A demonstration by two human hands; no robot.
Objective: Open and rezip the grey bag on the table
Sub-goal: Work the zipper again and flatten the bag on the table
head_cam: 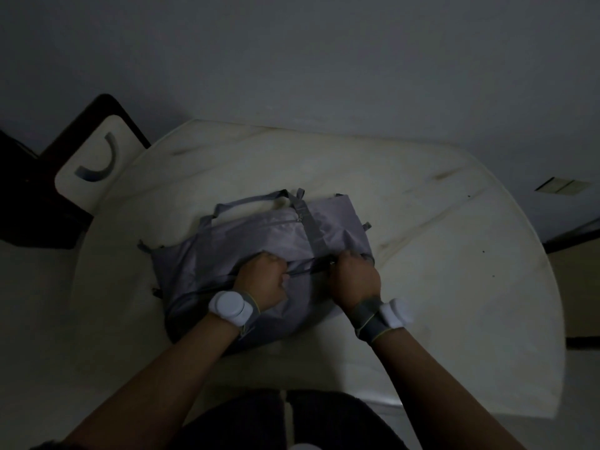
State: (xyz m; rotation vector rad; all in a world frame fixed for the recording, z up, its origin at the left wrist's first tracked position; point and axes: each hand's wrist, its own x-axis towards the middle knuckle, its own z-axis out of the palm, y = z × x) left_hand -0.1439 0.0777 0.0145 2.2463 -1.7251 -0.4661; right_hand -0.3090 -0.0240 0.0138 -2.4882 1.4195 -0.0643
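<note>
A grey fabric bag (259, 235) with darker grey straps lies flat on the round white table (438, 254). A dark zip line (308, 271) runs across its near part between my hands. My left hand (263, 280) grips the bag's fabric at the left end of that zip, fingers curled. My right hand (355, 277) pinches at the right end of the zip, where the slider seems to sit; the slider itself is mostly hidden by my fingers. A second, smaller zip (279, 222) shows on the bag's far panel.
A dark-framed chair with a pale seat (87, 164) stands at the table's far left. A grey wall rises behind the table. White sensor bands sit on both wrists. My dark-clothed legs show at the bottom edge.
</note>
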